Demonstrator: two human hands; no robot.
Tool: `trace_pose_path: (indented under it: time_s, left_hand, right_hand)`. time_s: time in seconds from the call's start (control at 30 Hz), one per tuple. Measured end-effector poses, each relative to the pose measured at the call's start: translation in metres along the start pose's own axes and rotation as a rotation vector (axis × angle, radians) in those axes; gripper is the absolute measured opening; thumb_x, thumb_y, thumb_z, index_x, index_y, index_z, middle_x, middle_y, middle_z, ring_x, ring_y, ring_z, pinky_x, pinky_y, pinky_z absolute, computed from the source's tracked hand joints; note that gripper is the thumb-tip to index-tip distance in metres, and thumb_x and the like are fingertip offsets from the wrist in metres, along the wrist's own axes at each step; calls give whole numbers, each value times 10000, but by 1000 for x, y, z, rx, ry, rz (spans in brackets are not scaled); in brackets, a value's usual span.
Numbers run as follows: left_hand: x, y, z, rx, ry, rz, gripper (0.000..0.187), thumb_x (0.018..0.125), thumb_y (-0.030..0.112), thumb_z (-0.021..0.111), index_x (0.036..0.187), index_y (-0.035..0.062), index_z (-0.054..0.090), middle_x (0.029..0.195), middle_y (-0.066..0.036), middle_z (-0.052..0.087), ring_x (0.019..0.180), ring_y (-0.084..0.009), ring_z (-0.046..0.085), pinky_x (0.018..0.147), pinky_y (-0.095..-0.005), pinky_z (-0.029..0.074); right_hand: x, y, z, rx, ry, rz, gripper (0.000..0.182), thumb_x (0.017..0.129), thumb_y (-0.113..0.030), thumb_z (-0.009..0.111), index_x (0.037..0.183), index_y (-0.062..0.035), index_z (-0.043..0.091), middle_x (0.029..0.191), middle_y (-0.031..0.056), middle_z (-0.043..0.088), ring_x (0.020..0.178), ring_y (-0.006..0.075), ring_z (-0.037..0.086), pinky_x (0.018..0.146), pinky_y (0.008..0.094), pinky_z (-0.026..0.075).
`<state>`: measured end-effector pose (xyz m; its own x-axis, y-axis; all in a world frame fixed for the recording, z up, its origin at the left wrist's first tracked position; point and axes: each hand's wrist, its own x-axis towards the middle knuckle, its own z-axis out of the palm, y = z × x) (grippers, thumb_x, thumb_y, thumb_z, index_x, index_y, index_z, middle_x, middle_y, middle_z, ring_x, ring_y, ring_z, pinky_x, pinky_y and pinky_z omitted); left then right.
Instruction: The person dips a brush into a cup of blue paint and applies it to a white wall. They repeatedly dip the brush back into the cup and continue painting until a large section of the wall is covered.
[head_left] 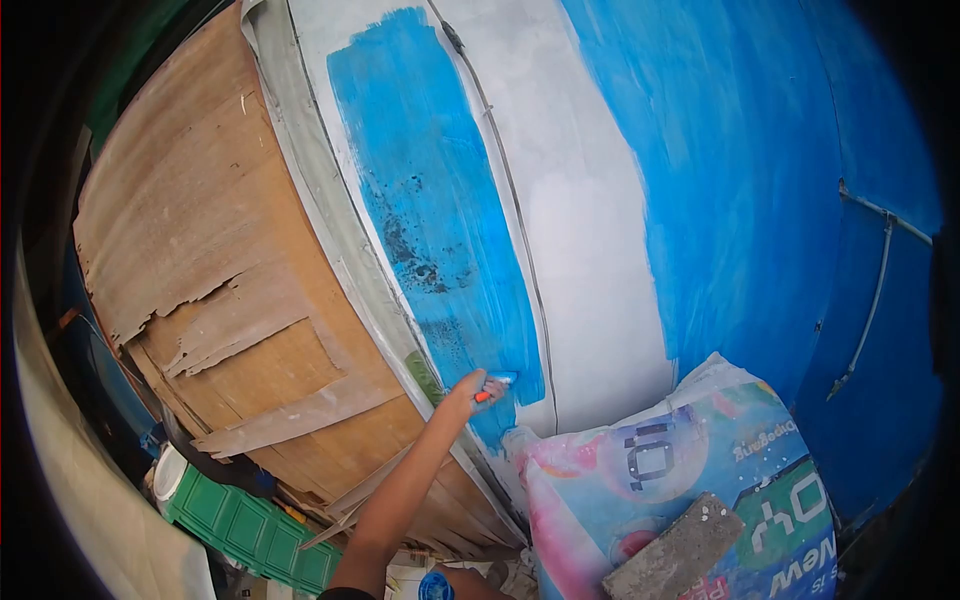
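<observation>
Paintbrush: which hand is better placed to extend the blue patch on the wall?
Left, probably. The left hand grips the paintbrush, bristles against the wall; the right hand sits low by a blue container.

Left hand (470,388) pressing paintbrush (495,385) against blue-painted wall (440,200)

A rough plaster wall (590,250) shows matt grey-white patches between streaky, wet-looking blue paint. Beside it, a plywood door (230,260) is dull brown, its top veneer peeling and splintered. A printed plastic sack (660,480) looks glossy and crinkled. On it lies a coarse grey concrete block (680,555). A green plastic crate (250,530) looks smooth.
</observation>
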<state>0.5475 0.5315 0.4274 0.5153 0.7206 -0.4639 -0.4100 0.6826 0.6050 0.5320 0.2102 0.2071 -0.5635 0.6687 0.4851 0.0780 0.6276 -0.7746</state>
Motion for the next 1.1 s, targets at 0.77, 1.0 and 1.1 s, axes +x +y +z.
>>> trace_pose_path:
  time_s: [0.77,1.0,1.1]
  left_hand:
    - [-225,139,221,655,-296,861,279,1039,176,388,1165,-64,452,768,-9,409,525,-52,324,386,-193,264]
    - [-89,32,67,626,-98,516,294,1040,239,418,1139,-29,488,766,-19,422,523,-66,342,394,-201,276]
    - [-53,-12,7,536,74,291,274,1037,177,379,1143,-58,469,742,-10,410,514,-62,341,384,-196,266]
  right_hand:
    - [-3,1,2,-50,-52,83,857,522,-402,895,1212,-41,536,988,193,673,926,360,658,822,434,513]
    - [4,-11,-9,-40,-139,235,766,604,-395,861,1207,-88,502,1029,173,676,994,360,653,865,454,478]
    - [8,-2,0,-1,-37,120,783,519,-406,897,1132,-62,552,965,179,675,907,356,659,807,441,511]
